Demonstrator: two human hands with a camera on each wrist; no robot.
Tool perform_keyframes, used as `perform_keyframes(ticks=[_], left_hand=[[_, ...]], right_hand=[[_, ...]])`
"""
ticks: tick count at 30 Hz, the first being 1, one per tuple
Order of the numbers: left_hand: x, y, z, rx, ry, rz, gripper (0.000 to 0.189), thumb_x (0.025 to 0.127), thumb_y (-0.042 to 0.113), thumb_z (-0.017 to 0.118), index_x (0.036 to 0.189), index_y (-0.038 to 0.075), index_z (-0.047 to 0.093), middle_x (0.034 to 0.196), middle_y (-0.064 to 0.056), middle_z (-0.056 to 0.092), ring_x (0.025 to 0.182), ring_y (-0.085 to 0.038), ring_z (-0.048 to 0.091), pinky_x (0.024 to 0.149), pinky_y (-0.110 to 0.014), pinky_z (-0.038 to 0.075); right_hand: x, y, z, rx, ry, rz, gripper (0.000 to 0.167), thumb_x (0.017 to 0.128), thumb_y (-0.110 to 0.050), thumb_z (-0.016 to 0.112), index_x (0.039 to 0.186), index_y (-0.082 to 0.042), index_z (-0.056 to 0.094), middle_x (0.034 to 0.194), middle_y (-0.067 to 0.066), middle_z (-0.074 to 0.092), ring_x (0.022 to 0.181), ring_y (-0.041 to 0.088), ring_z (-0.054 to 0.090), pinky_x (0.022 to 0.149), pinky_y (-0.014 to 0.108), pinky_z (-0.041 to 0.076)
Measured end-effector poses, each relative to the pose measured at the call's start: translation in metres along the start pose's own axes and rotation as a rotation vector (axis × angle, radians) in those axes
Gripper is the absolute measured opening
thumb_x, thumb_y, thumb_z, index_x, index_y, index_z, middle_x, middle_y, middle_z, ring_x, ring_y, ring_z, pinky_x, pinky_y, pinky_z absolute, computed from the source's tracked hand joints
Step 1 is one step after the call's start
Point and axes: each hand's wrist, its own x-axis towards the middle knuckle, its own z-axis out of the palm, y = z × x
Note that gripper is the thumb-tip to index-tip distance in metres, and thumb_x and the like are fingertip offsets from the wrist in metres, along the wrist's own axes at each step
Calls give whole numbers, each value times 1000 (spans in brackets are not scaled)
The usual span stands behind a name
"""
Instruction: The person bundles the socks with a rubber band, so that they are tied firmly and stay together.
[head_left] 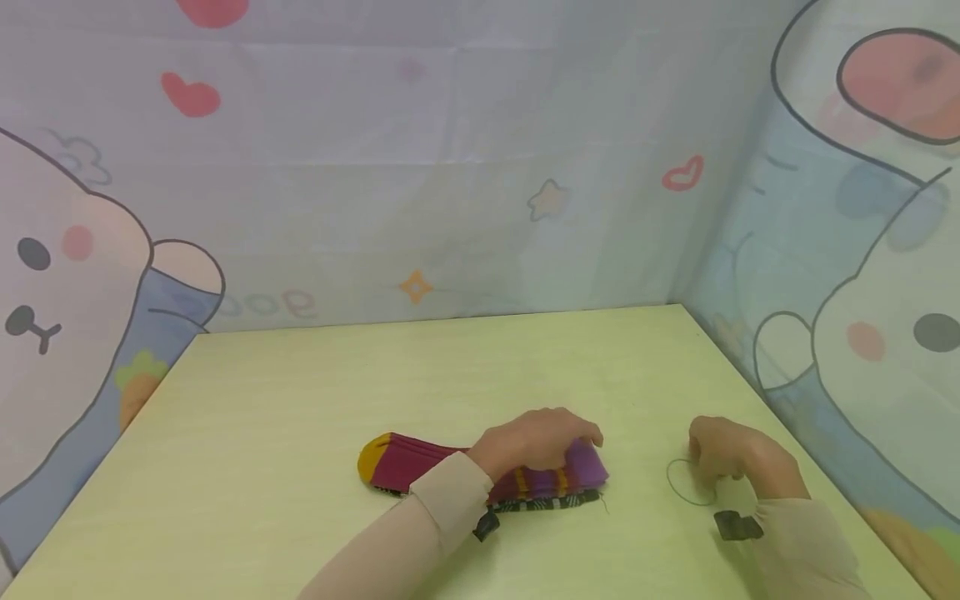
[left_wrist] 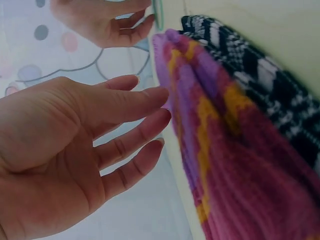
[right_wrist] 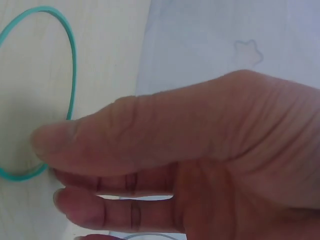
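Observation:
A pair of maroon socks [head_left: 412, 463] with a mustard toe and purple cuff lies flat across the table. Beneath them, black-and-white patterned socks [head_left: 542, 503] show along the near edge. My left hand [head_left: 536, 439] is over the cuff end, its fingers loosely extended; in the left wrist view the thumb and fingertips come up to the purple cuff [left_wrist: 161, 55], and contact is unclear. To the right, my right hand [head_left: 731, 450] pinches the side of a thin green rubber band [right_wrist: 74, 75] between thumb and finger, just at the tabletop.
The pale yellow table [head_left: 300, 375] ends at a printed cloth backdrop [head_left: 465, 167] at the back and on both sides. The right hand is near the table's right edge. Small dark devices [head_left: 738, 526] sit at both wrists.

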Motion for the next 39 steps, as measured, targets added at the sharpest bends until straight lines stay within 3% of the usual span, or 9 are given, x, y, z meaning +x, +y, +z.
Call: perform_keyframes(ticks=[10,16,20,24,29,32,35,39], left_hand=[[10,6,4,74,-33,25,57,91,-7,65,137,27,60,131,12,61,118,-6,52,94,-22,45],[13,9,1,98,-101,29,57,92,-8,63,136,27,61,130,13,59,118,-5,50,95,-20,43],[17,12,0,103,-133,25,54,91,-8,63,132,27,64,126,13,61,111,-4,52,92,-20,44],[22,16,2,130,-164,34,49,91,-7,65,127,27,66,121,13,60,105,-3,54,90,-20,45],[25,21,5,211,-191,24,31,91,0,69,107,27,68,108,9,51,89,-7,52,78,-20,46],[26,24,6,230,-192,-23,23,90,2,71,95,24,64,112,6,49,82,-8,51,70,-21,45],[28,26,6,248,-195,-57,21,89,4,72,91,22,61,116,6,49,79,-9,50,67,-23,45],[30,27,8,288,-207,-44,26,82,5,81,88,21,62,104,9,47,80,-8,49,67,-21,46]], right_hand=[[4,2,6,0,-19,-19,23,63,14,64,72,-6,67,58,2,54,53,14,45,49,25,38],[5,5,5,5,-7,-14,24,64,14,66,80,-2,71,64,6,59,55,17,49,50,27,41],[4,6,5,26,-9,-8,24,65,16,64,83,1,70,67,8,61,57,18,50,51,27,41],[3,5,4,39,-10,1,23,67,17,66,85,3,68,72,8,63,62,20,57,54,33,48],[2,4,4,55,-7,27,26,69,15,70,91,4,63,76,9,63,67,23,61,60,39,54],[3,4,5,67,1,43,29,69,13,70,94,4,60,74,10,61,67,23,59,60,39,52],[4,5,5,80,8,56,33,69,12,70,99,5,58,75,10,59,68,24,58,61,39,51],[3,6,5,92,6,60,34,70,12,68,102,7,58,77,10,59,70,24,58,62,39,51]])
